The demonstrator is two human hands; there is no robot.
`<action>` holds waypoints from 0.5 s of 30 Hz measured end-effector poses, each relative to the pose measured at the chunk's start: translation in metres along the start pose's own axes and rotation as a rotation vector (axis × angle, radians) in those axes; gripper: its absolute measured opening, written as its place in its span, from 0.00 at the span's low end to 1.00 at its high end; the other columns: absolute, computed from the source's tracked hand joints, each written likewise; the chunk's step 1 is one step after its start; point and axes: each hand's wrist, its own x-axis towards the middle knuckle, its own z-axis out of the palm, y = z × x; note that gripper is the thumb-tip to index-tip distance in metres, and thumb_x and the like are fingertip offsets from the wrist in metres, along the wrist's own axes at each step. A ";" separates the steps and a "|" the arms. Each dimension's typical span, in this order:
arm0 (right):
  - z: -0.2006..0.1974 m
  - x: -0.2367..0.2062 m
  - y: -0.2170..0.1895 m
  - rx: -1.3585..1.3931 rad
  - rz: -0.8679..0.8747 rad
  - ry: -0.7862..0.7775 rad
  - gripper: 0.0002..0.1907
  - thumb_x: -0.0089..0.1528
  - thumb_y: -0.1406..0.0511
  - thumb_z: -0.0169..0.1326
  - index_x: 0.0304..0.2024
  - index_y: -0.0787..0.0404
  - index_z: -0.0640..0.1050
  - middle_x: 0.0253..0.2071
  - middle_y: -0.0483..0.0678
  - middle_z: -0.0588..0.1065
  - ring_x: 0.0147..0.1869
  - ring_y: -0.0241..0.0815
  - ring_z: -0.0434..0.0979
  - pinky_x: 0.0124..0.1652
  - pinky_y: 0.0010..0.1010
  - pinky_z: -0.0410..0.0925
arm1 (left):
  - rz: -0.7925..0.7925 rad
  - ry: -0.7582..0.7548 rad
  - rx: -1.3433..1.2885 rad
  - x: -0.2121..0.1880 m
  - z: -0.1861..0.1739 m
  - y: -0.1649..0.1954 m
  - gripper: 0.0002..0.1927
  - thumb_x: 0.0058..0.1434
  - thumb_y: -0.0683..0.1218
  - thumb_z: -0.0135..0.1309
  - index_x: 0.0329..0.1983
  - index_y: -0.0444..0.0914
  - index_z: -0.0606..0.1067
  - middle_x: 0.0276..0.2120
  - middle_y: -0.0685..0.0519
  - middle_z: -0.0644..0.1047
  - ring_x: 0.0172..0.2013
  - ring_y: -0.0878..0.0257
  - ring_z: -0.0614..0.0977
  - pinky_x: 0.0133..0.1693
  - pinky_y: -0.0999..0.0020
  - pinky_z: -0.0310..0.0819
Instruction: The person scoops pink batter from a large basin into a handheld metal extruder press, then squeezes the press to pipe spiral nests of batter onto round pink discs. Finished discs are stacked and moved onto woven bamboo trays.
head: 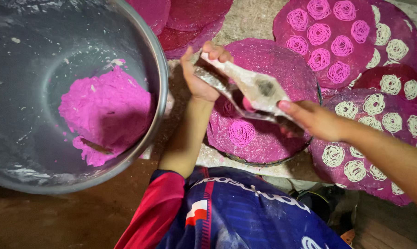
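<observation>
Blue-and-red sleeved person presses pink dough strings from a cloth piping bag [252,87] over a round woven tray [282,60].

Both hands are closed on the bag: the left hand [200,74] grips its upper end, the right hand [312,121] squeezes the lower end above a pink coil [241,133]. Soft, wet and likely slippery, the bag seems best held at both ends. A large metal bowl [158,74] of pink dough [105,113] sits left; no labels show.
</observation>
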 end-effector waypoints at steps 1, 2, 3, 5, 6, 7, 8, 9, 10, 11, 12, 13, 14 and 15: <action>-0.006 -0.002 -0.003 -0.013 0.011 0.013 0.39 0.64 0.39 0.34 0.43 0.64 0.80 0.31 0.52 0.82 0.35 0.42 0.84 0.39 0.35 0.77 | 0.022 0.011 0.029 0.003 0.000 -0.004 0.20 0.70 0.64 0.44 0.39 0.44 0.69 0.35 0.56 0.72 0.42 0.60 0.73 0.53 0.61 0.67; -0.009 -0.003 -0.006 -0.080 -0.019 0.072 0.39 0.64 0.39 0.35 0.45 0.64 0.80 0.31 0.52 0.82 0.35 0.42 0.82 0.39 0.35 0.75 | 0.044 0.021 0.056 0.006 0.000 -0.007 0.19 0.70 0.63 0.44 0.38 0.44 0.69 0.34 0.56 0.72 0.42 0.60 0.73 0.54 0.60 0.67; -0.011 -0.002 -0.009 -0.146 -0.049 0.134 0.39 0.64 0.39 0.36 0.46 0.64 0.79 0.31 0.52 0.81 0.35 0.41 0.80 0.39 0.35 0.73 | 0.045 -0.005 0.066 0.012 0.000 -0.005 0.19 0.70 0.63 0.44 0.39 0.44 0.69 0.34 0.56 0.72 0.42 0.60 0.73 0.54 0.60 0.67; -0.008 0.001 -0.015 -0.155 -0.104 0.173 0.39 0.65 0.39 0.37 0.45 0.65 0.79 0.31 0.52 0.80 0.35 0.41 0.79 0.38 0.35 0.71 | 0.047 -0.061 0.083 0.021 0.000 0.004 0.19 0.72 0.64 0.45 0.39 0.44 0.69 0.35 0.57 0.72 0.42 0.60 0.73 0.53 0.61 0.67; -0.002 0.004 -0.018 -0.098 -0.130 0.147 0.39 0.65 0.39 0.37 0.43 0.66 0.79 0.30 0.52 0.80 0.34 0.41 0.79 0.37 0.35 0.72 | 0.017 -0.044 0.051 0.022 0.001 0.010 0.20 0.70 0.64 0.45 0.39 0.44 0.69 0.34 0.57 0.72 0.42 0.61 0.73 0.52 0.62 0.67; 0.002 0.005 -0.019 -0.040 -0.159 0.122 0.40 0.65 0.39 0.36 0.41 0.68 0.79 0.29 0.52 0.79 0.33 0.41 0.80 0.36 0.35 0.73 | -0.014 -0.027 0.022 0.021 0.001 0.015 0.20 0.68 0.65 0.45 0.39 0.45 0.69 0.34 0.57 0.73 0.42 0.61 0.73 0.52 0.63 0.67; 0.005 0.005 -0.020 -0.023 -0.140 0.098 0.40 0.65 0.39 0.36 0.40 0.68 0.80 0.29 0.52 0.80 0.33 0.41 0.80 0.36 0.36 0.72 | -0.046 -0.008 -0.004 0.019 0.001 0.018 0.20 0.66 0.65 0.45 0.38 0.45 0.69 0.34 0.56 0.73 0.42 0.61 0.73 0.51 0.64 0.67; 0.007 0.004 -0.020 -0.005 -0.119 0.071 0.41 0.65 0.39 0.35 0.40 0.68 0.81 0.28 0.52 0.80 0.32 0.42 0.80 0.35 0.36 0.72 | -0.036 -0.002 0.009 0.015 0.000 0.018 0.20 0.67 0.65 0.45 0.39 0.45 0.69 0.34 0.56 0.73 0.42 0.61 0.73 0.51 0.64 0.67; 0.007 0.002 -0.019 0.013 -0.096 0.041 0.41 0.65 0.39 0.35 0.39 0.68 0.81 0.27 0.53 0.80 0.32 0.42 0.80 0.35 0.36 0.71 | -0.025 0.007 0.021 0.011 0.000 0.016 0.20 0.67 0.64 0.45 0.39 0.45 0.68 0.34 0.57 0.72 0.42 0.61 0.73 0.51 0.63 0.67; 0.006 0.000 -0.018 0.003 -0.065 0.050 0.40 0.64 0.39 0.35 0.40 0.67 0.81 0.27 0.52 0.80 0.31 0.42 0.80 0.35 0.36 0.73 | -0.011 0.016 0.033 0.009 0.000 0.012 0.19 0.68 0.64 0.45 0.39 0.44 0.68 0.34 0.57 0.72 0.43 0.61 0.73 0.51 0.62 0.67; 0.002 -0.002 -0.016 -0.009 -0.033 0.058 0.40 0.64 0.39 0.35 0.41 0.66 0.80 0.27 0.52 0.80 0.31 0.42 0.81 0.35 0.36 0.74 | -0.001 0.025 0.031 0.008 0.000 0.007 0.19 0.68 0.63 0.45 0.39 0.44 0.68 0.34 0.57 0.72 0.42 0.61 0.73 0.51 0.61 0.67; -0.003 -0.003 -0.015 -0.022 -0.001 0.066 0.39 0.64 0.39 0.34 0.42 0.65 0.79 0.27 0.51 0.79 0.31 0.42 0.81 0.34 0.35 0.75 | 0.011 0.034 0.028 0.009 -0.001 -0.001 0.19 0.67 0.63 0.44 0.39 0.44 0.68 0.34 0.57 0.72 0.42 0.60 0.73 0.52 0.59 0.68; -0.007 -0.003 -0.014 -0.099 -0.018 0.116 0.38 0.64 0.39 0.35 0.44 0.64 0.79 0.27 0.52 0.78 0.32 0.43 0.79 0.34 0.36 0.73 | 0.023 0.041 0.024 0.011 0.000 -0.006 0.18 0.67 0.62 0.44 0.38 0.44 0.68 0.33 0.56 0.72 0.42 0.60 0.73 0.53 0.57 0.68; -0.010 -0.001 -0.014 -0.176 -0.034 0.170 0.37 0.65 0.39 0.36 0.46 0.64 0.79 0.27 0.53 0.77 0.32 0.44 0.77 0.35 0.37 0.71 | 0.037 0.006 0.025 0.017 0.000 -0.008 0.19 0.68 0.63 0.44 0.38 0.44 0.68 0.33 0.56 0.71 0.42 0.60 0.73 0.55 0.57 0.68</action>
